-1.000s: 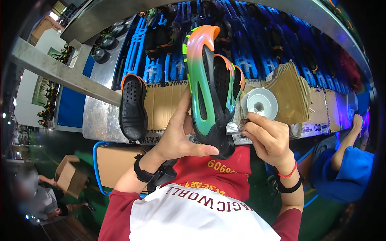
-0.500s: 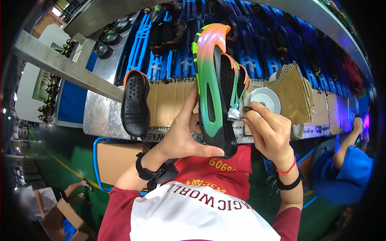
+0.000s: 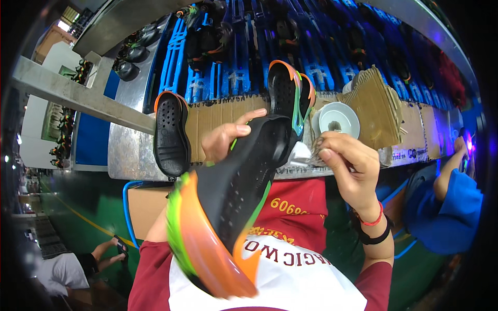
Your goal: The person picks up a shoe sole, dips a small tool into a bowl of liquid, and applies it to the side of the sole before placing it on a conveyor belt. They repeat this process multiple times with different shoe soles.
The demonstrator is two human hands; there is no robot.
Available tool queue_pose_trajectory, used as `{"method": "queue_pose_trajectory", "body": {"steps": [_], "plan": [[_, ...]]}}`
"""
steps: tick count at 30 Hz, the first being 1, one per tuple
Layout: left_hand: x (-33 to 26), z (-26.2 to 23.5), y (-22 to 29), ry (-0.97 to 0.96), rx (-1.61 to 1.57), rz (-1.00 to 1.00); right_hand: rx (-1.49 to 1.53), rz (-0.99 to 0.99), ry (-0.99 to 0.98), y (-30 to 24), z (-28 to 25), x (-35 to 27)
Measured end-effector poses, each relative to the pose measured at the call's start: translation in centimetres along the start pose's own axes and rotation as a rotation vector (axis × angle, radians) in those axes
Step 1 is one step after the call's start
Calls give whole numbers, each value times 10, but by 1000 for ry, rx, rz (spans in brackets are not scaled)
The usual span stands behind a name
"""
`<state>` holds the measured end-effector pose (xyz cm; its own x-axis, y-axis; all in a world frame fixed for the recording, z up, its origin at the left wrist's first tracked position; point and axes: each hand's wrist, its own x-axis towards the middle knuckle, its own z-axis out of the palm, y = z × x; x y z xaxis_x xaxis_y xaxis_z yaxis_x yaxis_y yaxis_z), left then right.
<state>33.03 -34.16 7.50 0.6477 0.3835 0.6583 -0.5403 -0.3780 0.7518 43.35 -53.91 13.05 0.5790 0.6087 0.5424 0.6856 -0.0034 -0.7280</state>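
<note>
The held sole has been swung about: its orange end, formerly far, now points near, its broad black face exposed, apparently offering the right hand a different area. The left hand grips its far end. The right hand pinches a small whitish piece (blurred, kind undetermined), just near of the white bowl.

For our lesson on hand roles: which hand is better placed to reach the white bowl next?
Probably the right hand: it is close to the white bowl, while the left hand, farther away, holds an orange-black shoe sole.
</note>
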Motion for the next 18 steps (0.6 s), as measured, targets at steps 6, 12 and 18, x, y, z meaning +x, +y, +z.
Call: {"method": "queue_pose_trajectory", "body": {"steps": [6, 12, 18], "plan": [[12, -23, -2, -392, -501, -41, 127, 68, -73, -5, 12, -5], [10, -26, 0, -409, -417, -12, 107, 49, -115, -9, 14, -2], [9, -28, 0, -401, -420, -11, 8, 12, -109, -4, 17, 1]]}}
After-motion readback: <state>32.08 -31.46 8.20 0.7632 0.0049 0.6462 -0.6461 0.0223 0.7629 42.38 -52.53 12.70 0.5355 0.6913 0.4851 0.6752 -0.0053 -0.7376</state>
